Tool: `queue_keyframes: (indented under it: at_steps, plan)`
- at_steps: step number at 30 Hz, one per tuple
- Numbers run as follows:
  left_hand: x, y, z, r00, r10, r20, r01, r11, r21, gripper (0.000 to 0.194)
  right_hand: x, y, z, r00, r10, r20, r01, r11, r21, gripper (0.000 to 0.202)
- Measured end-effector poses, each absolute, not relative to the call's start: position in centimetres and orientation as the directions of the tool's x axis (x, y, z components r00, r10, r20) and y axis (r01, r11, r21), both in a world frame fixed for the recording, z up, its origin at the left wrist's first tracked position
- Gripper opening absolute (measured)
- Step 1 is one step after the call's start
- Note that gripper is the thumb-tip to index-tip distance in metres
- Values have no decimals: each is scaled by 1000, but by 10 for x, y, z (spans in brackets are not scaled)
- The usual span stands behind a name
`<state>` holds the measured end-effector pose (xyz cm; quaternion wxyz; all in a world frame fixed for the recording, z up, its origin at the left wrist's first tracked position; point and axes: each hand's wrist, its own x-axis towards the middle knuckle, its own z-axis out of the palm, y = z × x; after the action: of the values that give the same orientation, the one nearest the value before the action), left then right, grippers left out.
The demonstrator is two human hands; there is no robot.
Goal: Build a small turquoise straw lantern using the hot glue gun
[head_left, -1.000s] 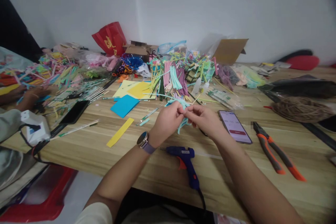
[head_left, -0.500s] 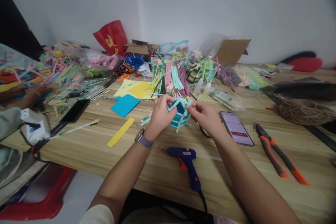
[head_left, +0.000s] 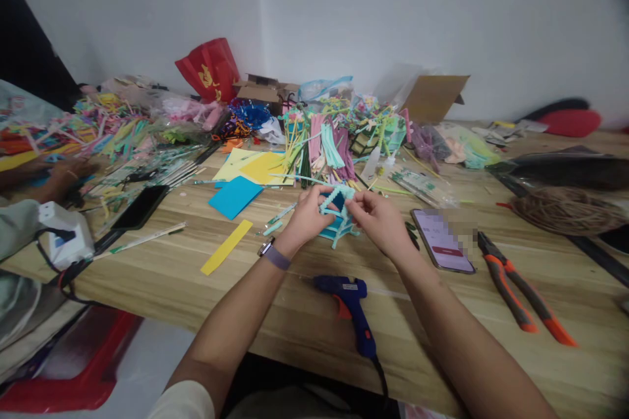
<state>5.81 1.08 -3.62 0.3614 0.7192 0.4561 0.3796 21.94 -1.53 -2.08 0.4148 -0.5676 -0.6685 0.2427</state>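
Note:
A small light-blue craft piece point(head_left: 336, 228), with fuzzy strips framing darker blue panels, is held above the wooden table point(head_left: 275, 288). My left hand point(head_left: 312, 213) grips its left side with thumb and fingers. At its upper right, my right hand point(head_left: 372, 213) pinches the fuzzy edge. Nearer to me lies a blue glue gun point(head_left: 351, 294) with a red trigger. Blue paper point(head_left: 236, 197) and a yellow strip point(head_left: 227, 247) lie left of my hands.
Bundled fuzzy stems point(head_left: 330, 144) stand behind the piece. A phone point(head_left: 442, 240) and orange-handled pliers point(head_left: 523, 288) lie right. At left are a white power adapter point(head_left: 66, 236) and another person's hand point(head_left: 66, 177).
My left hand and wrist have shifted slightly right, and the craft piece has turned and moved a little right. My right hand still pinches its edge.

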Motion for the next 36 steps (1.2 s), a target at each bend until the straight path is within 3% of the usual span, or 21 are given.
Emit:
queue_keyframes:
  at_steps: [13,18,28,36]
  plan:
    - [61,6,-34,316,937,150,352,-262,898,51,215,-15,-25,8,943,332,673,241,-700,24]
    - [63,7,-37,315,935,161,359,-275,892,54,209,-19,-24,35,936,351,656,244,-715,21]
    - [65,4,-32,302,927,222,445,-343,827,37,206,-20,-27,60,919,389,725,228,-650,22]
    - [64,6,-36,315,919,236,409,-355,840,43,210,-27,-19,-74,952,298,839,221,-497,38]
